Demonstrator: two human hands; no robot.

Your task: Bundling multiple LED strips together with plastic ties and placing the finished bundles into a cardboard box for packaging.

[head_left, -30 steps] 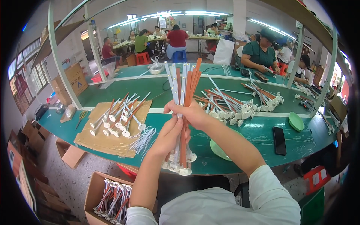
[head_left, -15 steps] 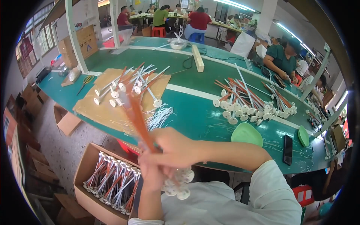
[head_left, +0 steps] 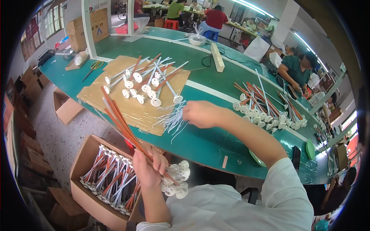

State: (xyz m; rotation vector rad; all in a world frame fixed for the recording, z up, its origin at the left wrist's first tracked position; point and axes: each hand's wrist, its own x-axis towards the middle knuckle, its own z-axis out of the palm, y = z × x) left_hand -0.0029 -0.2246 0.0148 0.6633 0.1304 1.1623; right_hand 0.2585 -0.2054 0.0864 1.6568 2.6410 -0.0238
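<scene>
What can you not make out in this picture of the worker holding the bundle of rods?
- Head view: the left hand covers the middle of the bundle of orange and white rods, so their count is unclear.
- The right hand hides what its fingers pinch at the white ties.
- The cardboard box has its near corner cut off by the lower edge.
- The black device is too small to identify.

Left hand gripping a bundle of orange and white rods with round white bases above a cardboard box, right hand reaching to white ties on green table, co-worker seated opposite
</scene>
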